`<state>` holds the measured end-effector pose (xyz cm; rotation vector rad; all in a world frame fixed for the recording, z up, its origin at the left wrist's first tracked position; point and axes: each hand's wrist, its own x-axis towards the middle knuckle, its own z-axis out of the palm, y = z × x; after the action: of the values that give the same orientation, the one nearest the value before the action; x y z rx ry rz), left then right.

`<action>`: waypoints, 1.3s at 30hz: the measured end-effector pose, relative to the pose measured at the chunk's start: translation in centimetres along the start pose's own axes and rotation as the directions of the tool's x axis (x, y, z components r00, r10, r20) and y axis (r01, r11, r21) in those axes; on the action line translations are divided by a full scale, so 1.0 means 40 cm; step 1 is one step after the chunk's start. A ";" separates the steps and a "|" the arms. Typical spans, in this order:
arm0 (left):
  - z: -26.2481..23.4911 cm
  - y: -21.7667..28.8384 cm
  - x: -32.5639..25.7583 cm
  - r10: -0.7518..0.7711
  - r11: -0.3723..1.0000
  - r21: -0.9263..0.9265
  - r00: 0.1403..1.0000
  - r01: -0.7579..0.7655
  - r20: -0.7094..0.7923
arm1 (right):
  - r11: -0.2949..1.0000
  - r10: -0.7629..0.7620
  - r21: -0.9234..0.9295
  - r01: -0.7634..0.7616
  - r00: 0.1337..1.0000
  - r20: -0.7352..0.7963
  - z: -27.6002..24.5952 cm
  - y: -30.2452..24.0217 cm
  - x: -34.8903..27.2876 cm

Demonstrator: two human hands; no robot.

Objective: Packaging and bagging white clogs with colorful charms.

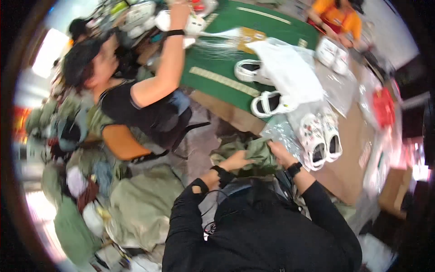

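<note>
Here, olive cloth bundle [247, 152] gripped between left hand [235, 161], right hand [280, 154] fingers.

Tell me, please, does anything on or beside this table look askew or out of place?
Mostly the white clogs: that pair lies apart, one upright, one tipped on its side. Beside the table, olive fabric is heaped loosely on the floor. Nothing looks spilled or damaged.

A packing workshop: white sandals [272, 103] (several pairs) and plastic bags [290, 72] crowd the table [349, 172].
</note>
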<state>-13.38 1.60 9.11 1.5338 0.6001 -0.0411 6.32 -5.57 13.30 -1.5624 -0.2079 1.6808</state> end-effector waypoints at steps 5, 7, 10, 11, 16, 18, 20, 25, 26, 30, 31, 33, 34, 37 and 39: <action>-0.143 0.008 0.062 -0.342 0.939 0.121 0.901 0.321 0.266 | 0.855 -0.062 -0.513 -0.069 0.970 -0.234 -0.145 0.115 0.102; -0.174 -0.026 0.091 -0.410 0.908 0.168 0.893 0.383 0.182 | 0.678 -0.102 -0.727 -0.111 0.965 -0.242 -0.132 0.109 0.087; -0.204 -0.037 0.135 -0.427 0.902 0.139 0.891 0.408 0.158 | 0.778 -0.178 -0.619 -0.109 0.906 -0.383 -0.089 0.110 0.088; -0.210 -0.113 0.157 -0.432 0.901 0.109 0.890 0.420 0.146 | 0.914 -0.141 -0.401 -0.059 0.882 -0.451 -0.068 0.108 0.090; -0.240 -0.191 0.199 -0.265 0.943 0.187 0.961 0.274 -0.073 | 0.990 0.109 0.128 -0.066 0.922 -0.372 -0.066 0.113 0.156; -0.265 -0.190 0.221 -0.294 0.934 0.203 0.956 0.293 -0.027 | 0.999 0.030 0.029 -0.020 0.912 -0.408 -0.072 0.095 0.175; -0.303 -0.244 0.206 -0.269 0.956 0.114 0.963 0.269 -0.017 | 0.954 0.176 0.294 -0.057 0.902 -0.395 -0.042 0.059 0.196; -0.255 -0.189 0.278 -0.417 0.903 0.084 0.906 0.422 -0.072 | 0.785 0.022 0.541 0.302 0.859 -0.512 -0.003 0.050 0.227; -0.240 -0.206 0.295 -0.410 0.905 0.090 0.910 0.415 -0.069 | 0.928 -0.205 0.123 0.351 0.759 -0.618 0.003 0.065 0.232; -0.247 -0.325 0.269 -0.424 0.867 0.003 0.740 0.498 -0.522 | 0.840 -0.539 -0.332 0.430 0.736 -0.410 0.093 0.111 0.252; -0.232 -0.288 0.276 -0.491 0.854 -0.376 0.798 0.360 -0.349 | 0.846 -0.529 -0.332 0.417 0.725 -0.441 0.066 0.131 0.237; -0.326 -0.294 0.250 -0.537 0.487 -0.844 0.840 0.227 -0.083 | 0.607 -0.684 -0.641 0.470 0.720 -0.119 0.078 0.118 0.211; -0.362 -0.257 0.260 -0.482 0.102 -0.961 0.858 0.255 0.177 | 0.607 -0.688 -0.643 0.468 0.714 -0.129 0.062 0.135 0.214; -0.333 -0.136 0.276 -0.720 0.241 -0.915 0.692 0.323 0.054 | 0.320 -0.637 -0.889 0.327 0.769 0.054 0.031 0.154 0.222; -0.295 0.006 0.270 -0.744 0.092 -0.954 0.656 0.287 0.126 | 0.267 -0.670 -0.915 0.302 0.740 0.048 0.012 0.162 0.230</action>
<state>-8.01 16.38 6.05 0.0135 1.2495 0.0640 3.95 -3.73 2.46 -2.1708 -1.4698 0.6555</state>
